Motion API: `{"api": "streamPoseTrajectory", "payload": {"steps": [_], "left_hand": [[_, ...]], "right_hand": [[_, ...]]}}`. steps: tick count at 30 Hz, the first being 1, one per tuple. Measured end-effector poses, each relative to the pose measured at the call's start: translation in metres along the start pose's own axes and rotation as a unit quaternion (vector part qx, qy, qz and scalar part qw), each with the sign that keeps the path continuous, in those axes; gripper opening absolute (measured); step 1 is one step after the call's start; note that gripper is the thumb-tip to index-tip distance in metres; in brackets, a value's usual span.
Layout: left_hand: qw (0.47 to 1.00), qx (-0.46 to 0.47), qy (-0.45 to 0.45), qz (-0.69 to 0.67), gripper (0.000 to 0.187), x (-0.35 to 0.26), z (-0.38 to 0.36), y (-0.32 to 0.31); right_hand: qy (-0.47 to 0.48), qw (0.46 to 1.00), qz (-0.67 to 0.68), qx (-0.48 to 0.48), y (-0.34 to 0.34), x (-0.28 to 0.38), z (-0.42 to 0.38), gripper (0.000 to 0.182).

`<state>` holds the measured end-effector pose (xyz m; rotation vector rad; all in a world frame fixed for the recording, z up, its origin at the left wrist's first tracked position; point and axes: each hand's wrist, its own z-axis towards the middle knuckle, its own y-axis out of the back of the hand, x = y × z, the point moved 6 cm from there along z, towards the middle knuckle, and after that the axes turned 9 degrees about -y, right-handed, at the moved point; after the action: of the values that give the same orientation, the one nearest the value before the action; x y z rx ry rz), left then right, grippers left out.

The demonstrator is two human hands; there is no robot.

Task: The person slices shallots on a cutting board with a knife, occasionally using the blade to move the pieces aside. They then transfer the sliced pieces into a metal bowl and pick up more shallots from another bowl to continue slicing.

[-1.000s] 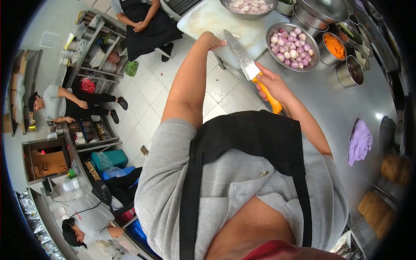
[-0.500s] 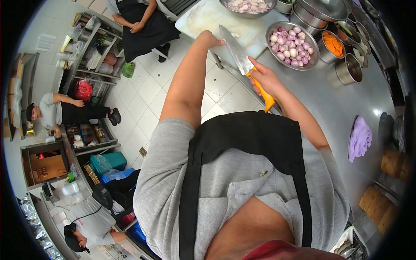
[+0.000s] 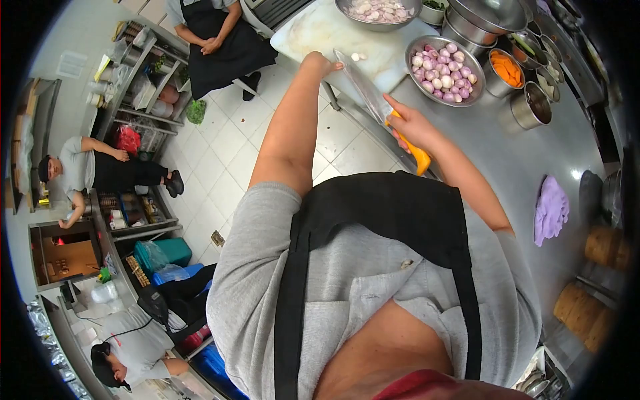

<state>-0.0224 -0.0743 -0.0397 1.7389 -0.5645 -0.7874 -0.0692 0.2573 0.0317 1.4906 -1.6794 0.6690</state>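
My right hand (image 3: 415,127) is closed round the yellow handle of a chef's knife (image 3: 365,90), its wide blade slanting up and away over the near edge of a white cutting board (image 3: 303,33). My left hand (image 3: 321,65) is curled at the blade's tip, with the thumb close to the metal. Whatever its fingers hold is hidden from me. Small white pieces (image 3: 359,57) lie on the board just past the tip. A steel bowl of peeled shallots (image 3: 445,72) stands to the right of the board. Another bowl with sliced shallots (image 3: 381,9) sits at the board's far side.
Steel pots with carrots (image 3: 507,69) and dark contents (image 3: 531,107) stand at the right. On the steel counter (image 3: 493,143) lies a purple cloth (image 3: 552,210). A seated person in an apron (image 3: 223,47) is ahead to the left. Two more people are by the left shelves.
The knife has turned from showing its broad side to a more edge-on angle. The small white pieces by its tip now show more plainly. A person at the left has lowered an arm.
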Motion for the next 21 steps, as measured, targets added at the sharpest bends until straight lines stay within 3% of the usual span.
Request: {"api": "streamPoseTrajectory", "payload": {"steps": [3,7,9,12,16,21], "left_hand": [[0.998,0.033,0.020,-0.040,0.071,0.001,0.003,-0.005],[0.998,0.003,0.012,-0.068,0.068,-0.007,-0.005,0.006],[0.995,0.071,0.057,-0.040,0.065,-0.012,-0.009,0.011],[0.988,0.142,0.044,-0.038,0.062,-0.029,-0.023,0.027],[0.978,0.182,0.060,-0.083,0.059,-0.030,-0.015,0.027],[0.968,0.239,0.062,-0.031,0.063,-0.028,-0.011,0.024]], "right_hand": [[0.009,1.000,0.010,0.015,0.004,-0.014,-0.010,0.055],[0.026,0.996,0.085,0.015,0.005,-0.019,-0.007,0.055],[0.026,0.994,0.104,0.023,0.007,-0.017,-0.005,0.054],[0.027,0.987,0.153,0.041,0.006,-0.016,0.000,0.054],[0.027,0.982,0.178,0.063,0.007,-0.023,0.017,0.056],[0.016,0.980,0.183,0.074,0.010,-0.022,0.020,0.057]]}}
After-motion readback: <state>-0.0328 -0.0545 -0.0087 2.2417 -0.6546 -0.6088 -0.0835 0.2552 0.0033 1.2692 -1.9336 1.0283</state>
